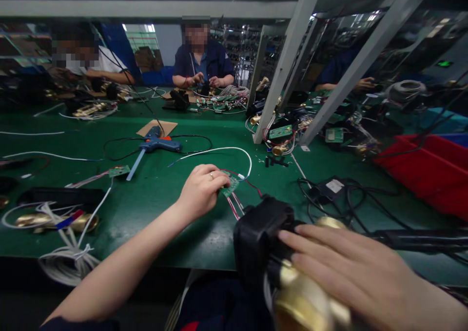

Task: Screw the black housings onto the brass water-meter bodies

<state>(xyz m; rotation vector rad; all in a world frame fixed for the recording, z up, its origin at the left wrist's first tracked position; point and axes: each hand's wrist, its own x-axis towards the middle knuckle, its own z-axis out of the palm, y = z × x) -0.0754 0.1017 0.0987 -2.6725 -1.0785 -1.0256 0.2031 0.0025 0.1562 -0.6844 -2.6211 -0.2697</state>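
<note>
My left hand (205, 188) is closed on a small green circuit board (230, 186), held by its edge just above the table. Red and white wires run from the board down to a black plastic housing (261, 236). This housing sits on a brass pipe fitting (305, 297) at the table's front edge, tilted and partly blurred. My right hand (354, 262) lies over the fitting from the right, fingers long across it and against the housing; its thumb is hidden. A white cable (234, 149) with a bluish end curves behind the board.
A blue glue gun (161, 143) rests near brown cardboard (170, 127). At left lies another brass fitting (86, 222) with coiled cable (66, 265). A black adapter (331, 187), cords and red bin (424, 175) are right. Metal posts (288, 63) rise mid-table. Co-workers (203, 63) sit opposite.
</note>
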